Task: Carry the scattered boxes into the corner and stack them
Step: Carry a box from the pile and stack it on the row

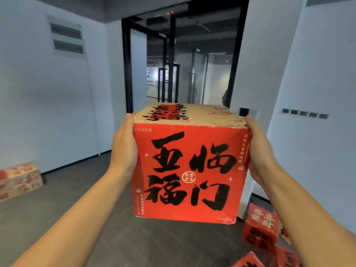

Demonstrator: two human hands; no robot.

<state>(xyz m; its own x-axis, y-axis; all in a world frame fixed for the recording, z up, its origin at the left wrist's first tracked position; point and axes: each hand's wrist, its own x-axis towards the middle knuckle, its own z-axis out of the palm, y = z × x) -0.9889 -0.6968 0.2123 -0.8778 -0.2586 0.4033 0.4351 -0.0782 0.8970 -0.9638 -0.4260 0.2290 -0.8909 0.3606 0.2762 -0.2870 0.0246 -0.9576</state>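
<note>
A large red cardboard box (189, 170) with big black characters and a tan top is held up at chest height in front of me, clear of the floor. My left hand (124, 145) presses flat against its left side. My right hand (259, 149) presses against its right side, fingers straight along the cardboard. Several more red boxes (262, 226) lie on the floor at the lower right, partly hidden by my right forearm. Two tan-and-red boxes (19, 180) sit stacked against the left wall.
A black-framed glass doorway (173, 60) opens straight ahead into a corridor. White walls stand on both sides, with a vent (66, 37) high on the left wall. The floor is grey carpet (92, 189).
</note>
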